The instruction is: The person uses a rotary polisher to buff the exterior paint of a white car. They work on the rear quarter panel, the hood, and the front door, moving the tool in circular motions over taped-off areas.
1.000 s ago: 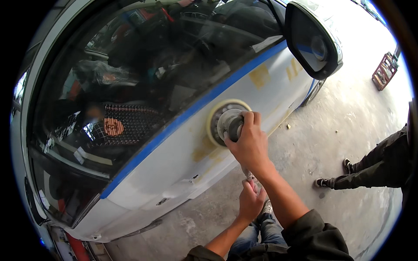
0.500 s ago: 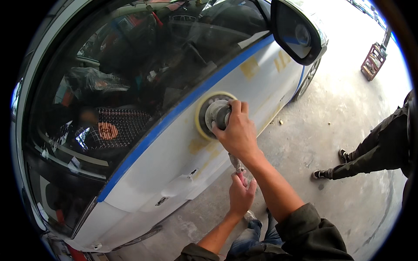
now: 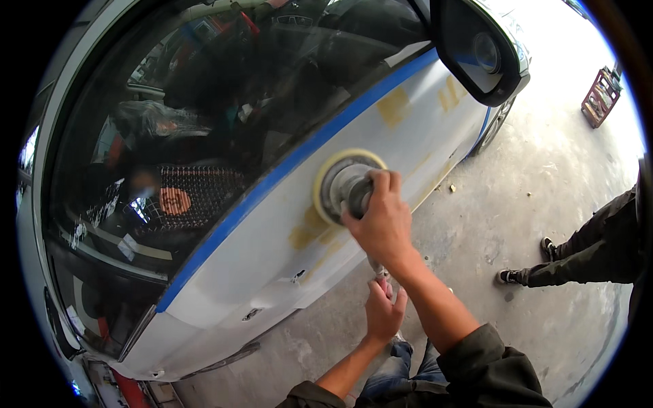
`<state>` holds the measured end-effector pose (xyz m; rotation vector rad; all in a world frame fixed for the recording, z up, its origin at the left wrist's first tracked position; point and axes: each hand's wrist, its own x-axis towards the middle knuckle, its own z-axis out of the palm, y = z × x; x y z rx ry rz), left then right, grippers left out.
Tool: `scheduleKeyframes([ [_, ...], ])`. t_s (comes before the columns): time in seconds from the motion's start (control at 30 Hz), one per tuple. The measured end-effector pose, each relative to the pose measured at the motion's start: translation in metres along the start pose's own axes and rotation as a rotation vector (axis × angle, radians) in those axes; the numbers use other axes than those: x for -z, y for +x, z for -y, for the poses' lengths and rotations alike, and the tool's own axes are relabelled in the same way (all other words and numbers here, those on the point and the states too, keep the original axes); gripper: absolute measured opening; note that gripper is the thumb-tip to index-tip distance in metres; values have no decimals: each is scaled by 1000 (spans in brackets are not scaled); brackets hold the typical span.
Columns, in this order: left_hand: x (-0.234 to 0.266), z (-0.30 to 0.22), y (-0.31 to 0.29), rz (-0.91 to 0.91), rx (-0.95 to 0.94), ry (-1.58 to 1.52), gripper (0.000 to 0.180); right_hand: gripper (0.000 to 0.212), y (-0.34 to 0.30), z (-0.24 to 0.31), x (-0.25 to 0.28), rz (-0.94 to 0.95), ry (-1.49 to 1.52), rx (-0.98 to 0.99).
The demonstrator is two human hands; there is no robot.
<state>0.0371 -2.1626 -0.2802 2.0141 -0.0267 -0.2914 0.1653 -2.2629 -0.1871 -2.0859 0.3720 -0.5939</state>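
A round disc sander (image 3: 338,185) with a yellow-edged pad lies against the pale grey car door (image 3: 235,275). My right hand (image 3: 382,221) is wrapped round the sander's dark head from above. Below it, my left hand (image 3: 385,311) grips the sander's hose (image 3: 382,277), pinkish where the fingers close on it. Yellowish-brown filler patches (image 3: 307,228) show on the door beside and under the pad, with another patch (image 3: 393,107) farther along. Blue masking tape (image 3: 235,217) runs along the door's upper edge, under the window.
The side mirror (image 3: 476,51) juts out at the upper right. Two openings (image 3: 252,314) mark the door where a handle would sit. Another person's legs (image 3: 578,248) stand on the concrete floor at the right. A reddish tool cart (image 3: 600,97) is farther off.
The picture has shifted a little with my head. The sander sits slightly lower and nearer the filler patch, with my right hand still on it. My left hand keeps its hold on the hose.
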Motion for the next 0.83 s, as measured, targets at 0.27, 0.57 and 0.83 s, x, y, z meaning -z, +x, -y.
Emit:
scheduleKeyframes([
  [0.27, 10, 69, -34, -90, -475, 184, 22, 53, -73, 42, -42, 375, 33, 323],
  [0.57, 24, 61, -29, -12, -213, 10, 38, 60, -57, 25, -33, 153, 18, 124],
  [0.83, 31, 67, -23, 74, -42, -110, 52, 61, -78, 23, -54, 191, 149, 171],
])
